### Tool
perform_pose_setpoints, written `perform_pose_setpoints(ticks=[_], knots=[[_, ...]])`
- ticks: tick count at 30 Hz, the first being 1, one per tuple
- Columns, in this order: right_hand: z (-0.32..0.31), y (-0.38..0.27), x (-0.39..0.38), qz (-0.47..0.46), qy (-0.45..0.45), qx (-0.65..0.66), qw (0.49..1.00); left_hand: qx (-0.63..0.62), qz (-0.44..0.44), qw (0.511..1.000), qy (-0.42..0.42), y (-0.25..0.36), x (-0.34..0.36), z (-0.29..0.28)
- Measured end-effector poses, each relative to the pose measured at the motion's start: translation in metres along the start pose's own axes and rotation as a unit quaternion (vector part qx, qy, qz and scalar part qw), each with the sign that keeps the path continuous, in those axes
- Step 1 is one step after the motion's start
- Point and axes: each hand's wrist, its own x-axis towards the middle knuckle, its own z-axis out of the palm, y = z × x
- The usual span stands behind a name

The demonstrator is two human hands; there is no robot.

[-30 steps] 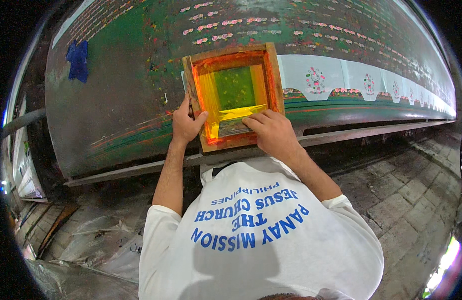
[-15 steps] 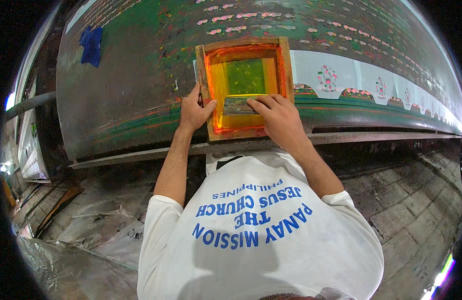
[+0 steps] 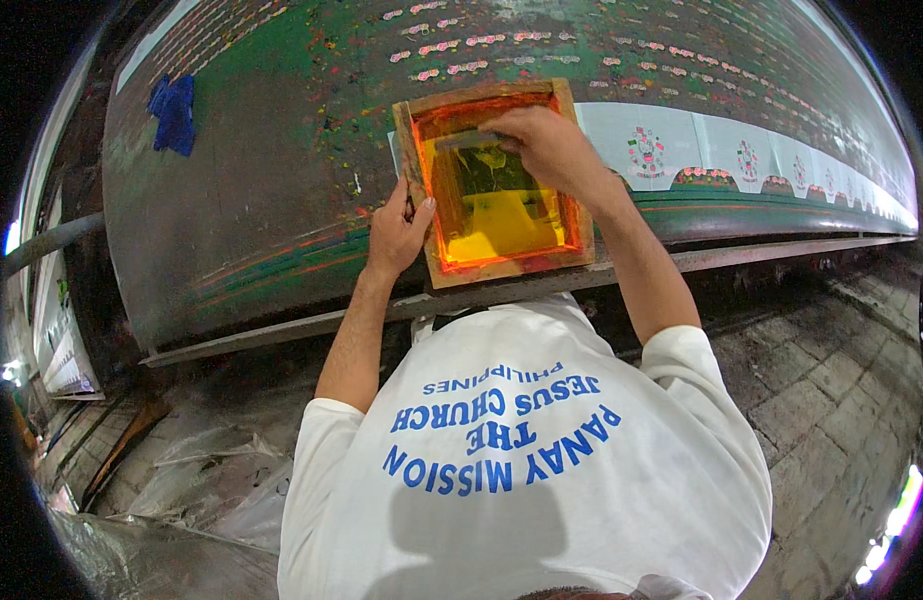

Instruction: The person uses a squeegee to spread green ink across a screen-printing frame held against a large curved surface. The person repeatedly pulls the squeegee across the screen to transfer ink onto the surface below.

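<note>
A wooden screen frame (image 3: pixel 512 268) with orange and yellow mesh lies flat on a long green printing table (image 3: pixel 262 200). My left hand (image 3: pixel 397 232) grips the frame's left rail. At the far end of the frame, my right hand (image 3: pixel 547 145) is closed over a squeegee (image 3: pixel 467 140) that rests inside on the mesh. Dark green ink smears the upper half of the mesh. The frame sits over the left end of a white strip of printed fabric (image 3: pixel 647 150) that runs off to the right.
A blue rag (image 3: pixel 174 110) lies on the table at the far left. Rows of small printed motifs (image 3: pixel 452 45) cover the table's far side. Crumpled plastic sheeting (image 3: pixel 202 480) lies on the floor at the lower left, and brick paving (image 3: pixel 832 380) is at the right.
My right hand has gone from the near rail of the frame up to its far end with the squeegee. The left hand has stayed on the left rail.
</note>
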Motion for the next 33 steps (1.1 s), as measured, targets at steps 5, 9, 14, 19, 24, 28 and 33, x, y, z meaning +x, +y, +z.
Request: perform_pose_setpoints(ticks=[5, 9, 14, 19, 24, 28, 33], knots=[[0.011, 0.009, 0.031, -0.052, 0.046, -0.04, 0.997, -0.016, 0.007, 1.0, -0.011, -0.011, -0.002, 0.001], [0.009, 0.002, 0.004, -0.072, -0.079, -0.046, 0.993, -0.032, -0.025, 0.999, -0.027, -0.022, -0.005, -0.001], [0.006, -0.042, -0.074, -0.107, -0.143, -0.043, 0.983, -0.049, -0.039, 0.997, -0.043, -0.019, -0.004, -0.006], [0.0, -0.048, -0.078, -0.051, -0.128, -0.046, 0.989, -0.098, -0.026, 0.994, -0.047, -0.009, -0.004, -0.008], [-0.005, -0.005, -0.026, -0.002, -0.011, -0.025, 1.0, -0.12, -0.026, 0.991, -0.044, -0.008, -0.006, -0.009], [-0.013, 0.013, 0.007, 0.015, 0.016, -0.051, 0.998, -0.088, -0.039, 0.994, -0.056, 0.001, -0.005, -0.015], [-0.011, -0.009, -0.027, 0.064, -0.057, -0.037, 0.996, 0.03, -0.041, 0.996, -0.077, 0.02, -0.001, -0.021]])
